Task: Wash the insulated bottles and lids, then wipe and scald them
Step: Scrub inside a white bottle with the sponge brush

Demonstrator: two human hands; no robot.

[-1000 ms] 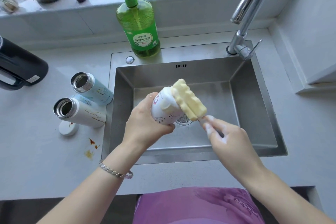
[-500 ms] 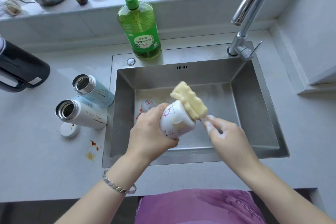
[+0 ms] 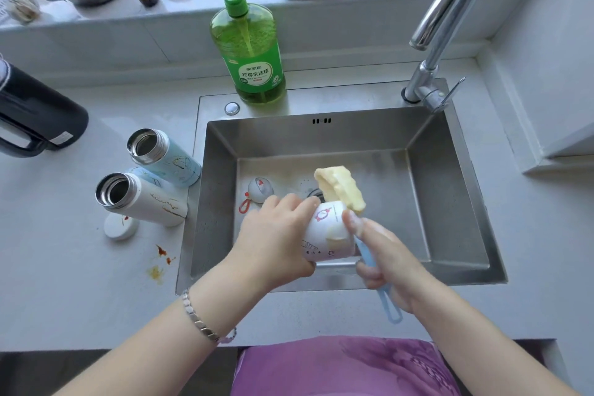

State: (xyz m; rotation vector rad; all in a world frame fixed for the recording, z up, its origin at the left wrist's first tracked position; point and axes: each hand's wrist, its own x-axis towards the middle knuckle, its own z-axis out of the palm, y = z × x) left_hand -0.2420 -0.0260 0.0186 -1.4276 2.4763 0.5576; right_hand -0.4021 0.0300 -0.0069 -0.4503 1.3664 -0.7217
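Since a second ago the left hand (image 3: 276, 241) has lowered the cartoon-print bottle (image 3: 324, 235) from mid-sink height down toward the near wall of the sink (image 3: 450, 202). The yellow sponge brush (image 3: 340, 190) has slid from lying along the bottle's right flank to sitting on its far end. That uncovers a small lid (image 3: 259, 190) with a red strap on the sink floor, left of the drain. Reads as one scrub stroke along the outside, so this is the wash stage; rinse, wipe and scald look not yet started. Left hand: fingers wrapped round the bottle body, grasping it from the left. Right hand (image 3: 389, 264): clenched on the brush's pale blue handle (image 3: 382, 296), forefinger stretched up along it toward the sponge, foam on the fingers. The bottle is white and short, with a pink figure and small drawings and a suds patch on its side. It is held tilted above the sink, near the front; can't tell which end is the mouth. No water runs from the tap (image 3: 450, 16). Two open bottles stand on the counter left of the sink, a blue bottle (image 3: 164, 157) farther off and a gold-veined bottle (image 3: 141, 199) nearer. A round white cap (image 3: 120, 226) lies just beside the nearer one.
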